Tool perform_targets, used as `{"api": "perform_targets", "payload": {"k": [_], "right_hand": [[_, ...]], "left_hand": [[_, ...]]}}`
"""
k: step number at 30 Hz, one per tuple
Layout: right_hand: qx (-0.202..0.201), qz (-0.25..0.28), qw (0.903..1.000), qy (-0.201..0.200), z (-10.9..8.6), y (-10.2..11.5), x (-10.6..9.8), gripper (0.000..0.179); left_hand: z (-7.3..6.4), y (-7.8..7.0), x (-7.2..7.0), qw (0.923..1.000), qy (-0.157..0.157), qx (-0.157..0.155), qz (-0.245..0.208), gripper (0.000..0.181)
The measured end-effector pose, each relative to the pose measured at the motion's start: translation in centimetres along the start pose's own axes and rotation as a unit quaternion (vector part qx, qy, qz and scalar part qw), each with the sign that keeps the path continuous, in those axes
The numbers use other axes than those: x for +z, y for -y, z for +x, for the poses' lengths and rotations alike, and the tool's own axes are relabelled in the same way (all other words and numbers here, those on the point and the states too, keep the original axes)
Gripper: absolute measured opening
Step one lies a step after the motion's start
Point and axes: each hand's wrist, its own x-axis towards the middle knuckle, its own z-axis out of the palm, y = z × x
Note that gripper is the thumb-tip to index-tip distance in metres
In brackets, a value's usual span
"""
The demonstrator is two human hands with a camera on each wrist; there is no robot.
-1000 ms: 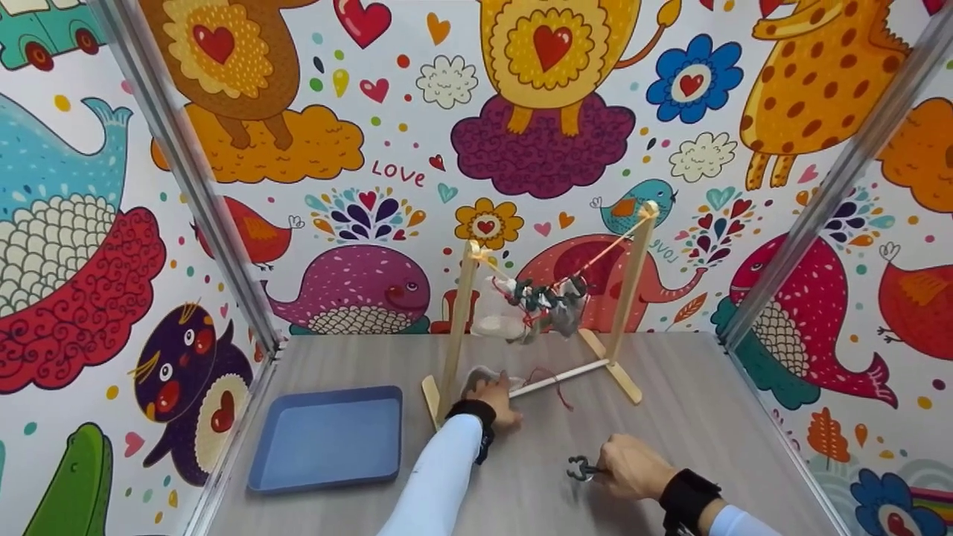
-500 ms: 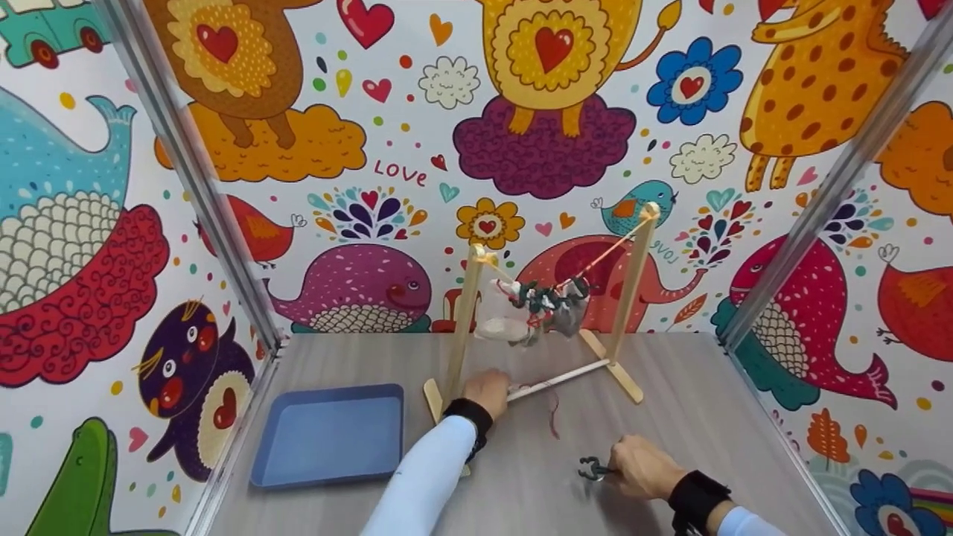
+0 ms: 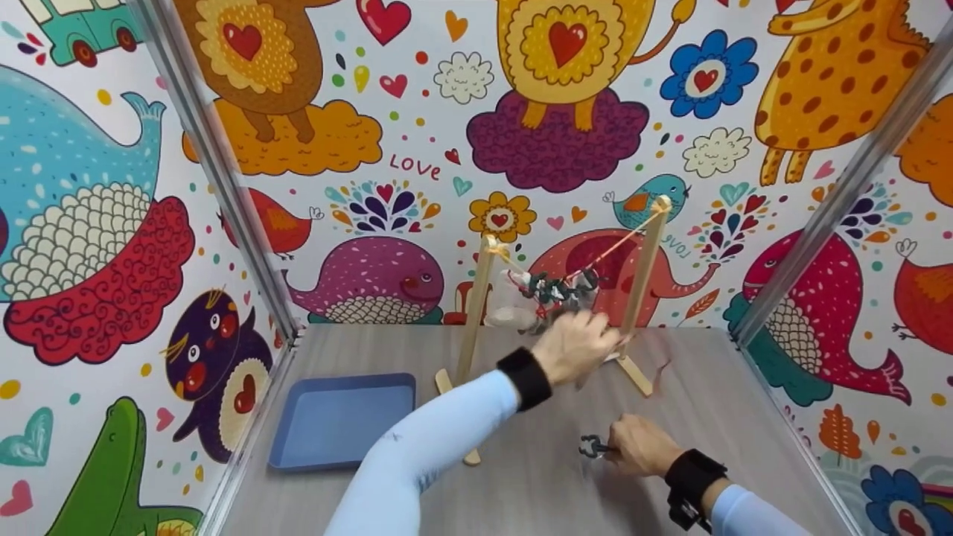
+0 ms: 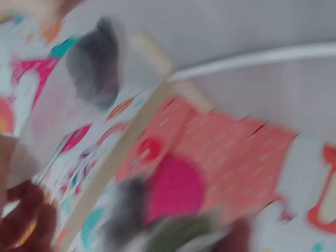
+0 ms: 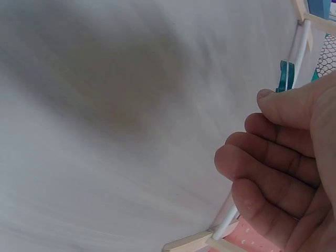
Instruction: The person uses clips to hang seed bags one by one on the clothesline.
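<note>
My left hand [image 3: 573, 346] is raised in front of the rack's right half. It grips a small see-through bag [image 4: 94, 68] with a dark grey lump inside, mostly hidden by the hand in the head view. A thin red string [image 3: 659, 365] trails to the right of that hand. My right hand [image 3: 644, 445], low over the table, pinches a dark green clothespin [image 3: 593, 447] between thumb and forefinger. Behind the left hand stands a wooden rack with a cord [image 3: 618, 244]. Green clothespins [image 3: 555, 289] and see-through bags [image 3: 512, 309] hang bunched on its sagging middle.
A blue tray [image 3: 342, 423] lies left of the rack on the grey table [image 3: 514, 476]. The rack's posts [image 3: 645, 275] stand on flat wooden feet [image 3: 634, 376]. Metal frame bars and printed walls enclose the back and sides.
My left hand has picked up the bag from beside the rack's left foot and lifted it up and to the right. The right hand has stayed almost still with the clothespin.
</note>
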Motion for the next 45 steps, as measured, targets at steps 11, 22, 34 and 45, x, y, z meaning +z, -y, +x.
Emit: {"api": "perform_targets", "payload": {"k": [11, 22, 34, 45], "right_hand": [[-0.001, -0.017, 0.9998, -0.011, 0.5, 0.2, -2.0, 0.024], [0.045, -0.052, 0.9963, -0.052, 4.1, 0.4, -9.9, 0.007], [0.215, -0.214, 0.9499, -0.077, 9.7, 1.3, -28.0, 0.01], [0.125, -0.374, 0.9138, -0.099, 13.8, 2.7, -28.4, 0.023]], "left_hand": [[9.6, 4.4, -0.3, 0.9445, 0.034, -0.278, -0.171, 0.02], [11.3, 5.2, -0.3, 0.8899, 0.09, -0.388, -0.222, 0.028], [11.0, 5.7, -0.3, 0.8862, 0.122, -0.394, -0.211, 0.019], [10.9, 5.2, -0.9, 0.8953, 0.138, -0.375, -0.198, 0.019]]}}
